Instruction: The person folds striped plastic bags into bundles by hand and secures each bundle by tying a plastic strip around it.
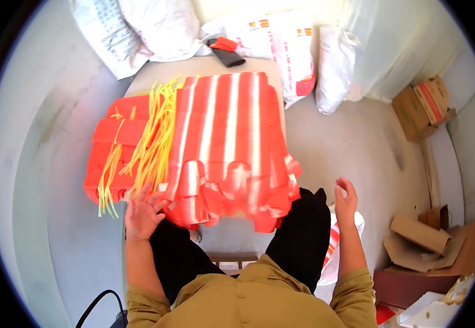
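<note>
A wide stack of orange and white striped plastic bags (227, 145) lies on a small table (207, 66) in front of me, its handles hanging over the near edge. To its left lies a bundle of yellow plastic ties (153, 136) over folded orange bag packs (118, 134). My left hand (142, 214) rests at the near left corner of the striped stack, fingers spread, touching the bag edge and the ends of the ties. My right hand (346, 201) hovers in the air to the right of my knee, fingers loosely apart and holding nothing.
White sacks (281, 41) and a white bag (333, 68) lean against the wall behind the table. A dark object with an orange piece (225, 50) lies at the table's far end. Cardboard boxes (423, 106) and torn cardboard (420, 238) lie at the right. A striped bag (333, 246) hangs beside my right leg.
</note>
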Demonstrator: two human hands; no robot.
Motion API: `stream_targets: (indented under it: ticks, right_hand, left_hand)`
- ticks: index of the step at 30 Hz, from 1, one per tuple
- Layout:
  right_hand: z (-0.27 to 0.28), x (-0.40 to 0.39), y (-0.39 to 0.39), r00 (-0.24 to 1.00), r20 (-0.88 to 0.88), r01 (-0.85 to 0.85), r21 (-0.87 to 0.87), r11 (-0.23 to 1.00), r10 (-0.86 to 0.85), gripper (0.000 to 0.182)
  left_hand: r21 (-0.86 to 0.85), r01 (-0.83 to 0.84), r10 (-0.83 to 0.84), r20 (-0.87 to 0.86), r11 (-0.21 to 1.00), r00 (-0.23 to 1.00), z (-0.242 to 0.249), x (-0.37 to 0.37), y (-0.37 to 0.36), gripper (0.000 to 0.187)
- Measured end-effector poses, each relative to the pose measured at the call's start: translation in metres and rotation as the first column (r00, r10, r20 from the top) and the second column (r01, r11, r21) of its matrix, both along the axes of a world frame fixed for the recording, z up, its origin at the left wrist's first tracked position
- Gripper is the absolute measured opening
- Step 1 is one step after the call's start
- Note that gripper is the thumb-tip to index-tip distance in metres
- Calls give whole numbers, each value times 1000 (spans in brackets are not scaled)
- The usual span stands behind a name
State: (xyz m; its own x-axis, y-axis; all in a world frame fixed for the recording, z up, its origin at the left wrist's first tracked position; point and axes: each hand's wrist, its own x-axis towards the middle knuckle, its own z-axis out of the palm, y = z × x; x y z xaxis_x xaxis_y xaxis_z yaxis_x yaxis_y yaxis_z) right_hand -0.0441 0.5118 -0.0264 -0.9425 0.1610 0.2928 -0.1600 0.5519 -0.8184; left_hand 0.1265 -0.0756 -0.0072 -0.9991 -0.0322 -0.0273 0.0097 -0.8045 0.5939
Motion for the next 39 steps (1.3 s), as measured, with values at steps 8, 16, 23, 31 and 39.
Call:
stream_targets:
  ticks: [8, 16, 23, 31, 39]
  right_hand:
    - [66, -12, -243, 559, -167, -645, 528, 553, 812, 33]
    - [27, -24, -310, 641, -101, -590, 570, 572, 761, 39]
    - [25, -27, -310, 612, -100, -580, 618, 531, 785, 38]
    - [34, -33, -312, 681, -67, -665, 359, 655, 729, 18]
    - [31, -59, -304, 733, 198, -631, -159, 759, 651, 20]
  left_hand:
    - [-40, 60, -60, -7, 997, 998, 0, -7, 2, 88]
    - [-36, 98, -98, -19, 995, 995, 0, -11, 0, 90]
    - [-49, 103, -105, -27, 993, 994, -2, -13, 4, 90]
    - [-87, 87, -88, -8, 992, 996, 0, -13, 7, 90]
    - [-113, 29, -25, 40, 993, 999, 15, -18, 14, 82]
